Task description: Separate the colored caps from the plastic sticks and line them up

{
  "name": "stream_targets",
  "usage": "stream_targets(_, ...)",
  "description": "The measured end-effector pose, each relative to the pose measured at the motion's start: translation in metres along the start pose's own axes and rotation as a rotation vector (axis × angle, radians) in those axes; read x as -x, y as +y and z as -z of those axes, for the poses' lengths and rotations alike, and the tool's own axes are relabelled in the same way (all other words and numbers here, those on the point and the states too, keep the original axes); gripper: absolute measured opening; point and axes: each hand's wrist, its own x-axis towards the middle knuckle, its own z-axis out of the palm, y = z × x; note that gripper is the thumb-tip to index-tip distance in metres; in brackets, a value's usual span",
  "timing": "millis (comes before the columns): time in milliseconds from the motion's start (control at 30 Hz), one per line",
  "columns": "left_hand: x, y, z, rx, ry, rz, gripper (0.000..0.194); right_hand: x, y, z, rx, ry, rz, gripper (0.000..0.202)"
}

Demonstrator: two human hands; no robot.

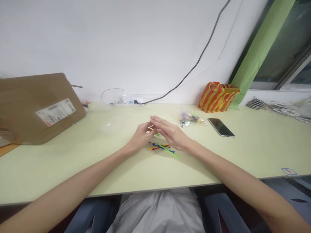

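Note:
My left hand [142, 135] and my right hand [173, 132] meet at the fingertips just above the table, the right fingers laid over the left. Both are closed around something small, mostly hidden; a whitish edge and a bit of bright green show between the fingers. Right below and in front of them lies a loose criss-cross pile of thin plastic arrow-shaped sticks [162, 147], in blue, red, yellow, black and green. A bright green stick [173, 153] points out of the pile toward the lower right.
A clear bag of more coloured pieces [191, 118] lies beyond my right hand, near a phone [221, 127] and a striped bag [217, 97]. At left stands a cardboard box [40, 110]. A power strip [128, 103] with a black cable [194, 66] sits against the wall.

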Motion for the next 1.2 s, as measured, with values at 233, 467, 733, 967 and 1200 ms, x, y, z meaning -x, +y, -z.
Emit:
stream_targets(233, -0.001, 0.006, 0.005, -0.170, 0.025, -0.028, 0.028, 0.008, 0.009, -0.001, 0.044, 0.031, -0.150, 0.067)
stream_targets(467, 0.002, 0.008, 0.008, -0.351, 0.000, -0.141, 0.011, 0.008, 0.014, -0.004, 0.016, 0.135, -0.140, 0.041)
stream_targets(733, 0.001, 0.007, 0.012, -0.438, -0.002, -0.205, 0.007, 0.001, 0.000, 0.001, 0.053, 0.182, -0.105, 0.015)
stream_targets(967, 0.001, 0.002, 0.011, -0.599, 0.013, -0.160, 0.015, 0.002, 0.003, -0.001, -0.071, 0.125, -0.086, 0.012)
stream_targets(1200, 0.001, 0.002, 0.009, -0.704, -0.069, -0.293, 0.016, 0.000, 0.000, -0.001, -0.146, 0.114, -0.129, 0.011)
